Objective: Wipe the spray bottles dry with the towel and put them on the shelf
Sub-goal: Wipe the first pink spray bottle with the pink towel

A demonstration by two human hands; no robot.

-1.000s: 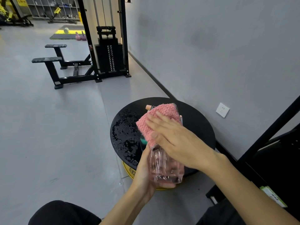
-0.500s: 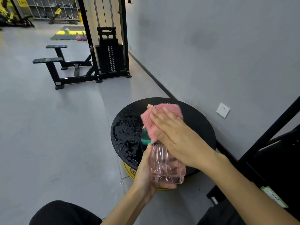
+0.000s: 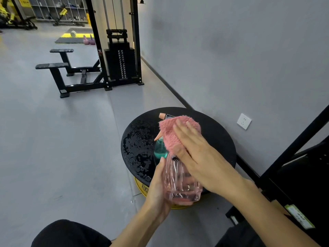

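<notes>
A clear pink spray bottle [image 3: 179,184] with a teal collar and peach nozzle is held tilted above a round black table [image 3: 217,139]. My left hand [image 3: 158,191] grips the bottle's lower body from the left, fingers curled behind it. A pink towel [image 3: 172,134] is draped over the spray head. My right hand [image 3: 197,157] lies on the towel with straight fingers and presses it against the bottle's top. The black shelf frame [image 3: 302,175] stands to the right, mostly cut off by the edge of the view.
The table's left part [image 3: 137,145] is covered in water drops, and a yellow base [image 3: 140,186] shows beneath it. A grey wall with a white socket [image 3: 244,121] runs on the right. A black cable machine with bench [image 3: 117,65] stands further back on the grey floor.
My right hand and the towel have slid slightly up and right over the spray head, uncovering the teal collar and the peach trigger. My left hand keeps its hold on the bottle.
</notes>
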